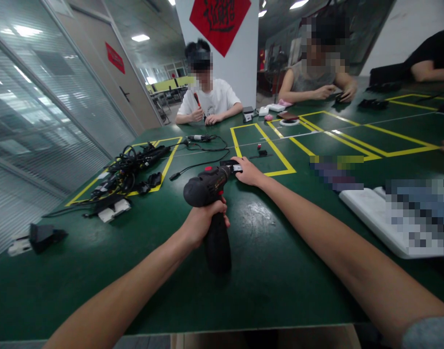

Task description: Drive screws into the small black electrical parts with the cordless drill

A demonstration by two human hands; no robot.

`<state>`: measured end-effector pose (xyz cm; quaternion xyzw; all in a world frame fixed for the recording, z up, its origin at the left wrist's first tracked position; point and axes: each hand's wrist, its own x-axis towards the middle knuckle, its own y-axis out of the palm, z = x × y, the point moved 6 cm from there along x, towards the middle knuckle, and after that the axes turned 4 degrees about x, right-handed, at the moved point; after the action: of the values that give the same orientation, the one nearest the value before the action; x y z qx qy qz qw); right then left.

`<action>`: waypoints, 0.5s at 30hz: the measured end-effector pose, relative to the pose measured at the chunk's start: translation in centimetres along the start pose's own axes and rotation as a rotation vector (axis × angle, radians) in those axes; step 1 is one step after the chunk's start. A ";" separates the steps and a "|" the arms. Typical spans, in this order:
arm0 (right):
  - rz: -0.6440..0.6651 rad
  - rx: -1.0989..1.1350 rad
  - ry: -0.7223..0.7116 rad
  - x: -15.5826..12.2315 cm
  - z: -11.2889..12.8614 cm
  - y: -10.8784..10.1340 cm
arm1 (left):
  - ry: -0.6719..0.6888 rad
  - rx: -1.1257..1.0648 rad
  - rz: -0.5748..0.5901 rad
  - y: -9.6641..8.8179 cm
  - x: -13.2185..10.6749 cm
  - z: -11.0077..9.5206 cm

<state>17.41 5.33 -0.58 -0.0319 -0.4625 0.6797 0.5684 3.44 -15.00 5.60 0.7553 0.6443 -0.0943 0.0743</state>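
Observation:
My left hand point(203, 220) is wrapped around the grip of a black cordless drill point(203, 188) with red accents. The drill points forward and slightly right, its battery end hanging low over the green table point(276, 271). At the drill's front end, my right hand point(249, 172) has its fingers closed on a small black part point(227, 163) with a white label. The drill's nose hides some of this part, and I cannot tell whether the bit touches it. Just beyond lie a small black piece point(262, 153) and a tiny red piece point(259, 146).
Black cables and adapters point(129, 167) are heaped at left, near a black-and-white part point(38, 239). A white tray point(371, 213) stands at right. Across the table sit a person in white point(225, 94) holding a screwdriver point(197, 100) and a person in grey point(296, 80).

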 end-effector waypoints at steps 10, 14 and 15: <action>0.000 0.005 -0.004 0.0 0.0 0.1 | 0.015 0.013 -0.001 0.1 -0.1 -0.2; 0.004 0.014 0.008 0.1 -0.1 0.0 | 0.013 0.010 0.004 0.1 -0.1 -0.1; 0.009 0.021 0.015 0.1 -0.2 0.0 | 0.007 0.008 0.003 0.1 -0.1 -0.1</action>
<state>17.41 5.55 -0.62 -0.0329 -0.4508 0.6868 0.5693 3.54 -15.07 5.72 0.7569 0.6431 -0.0940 0.0692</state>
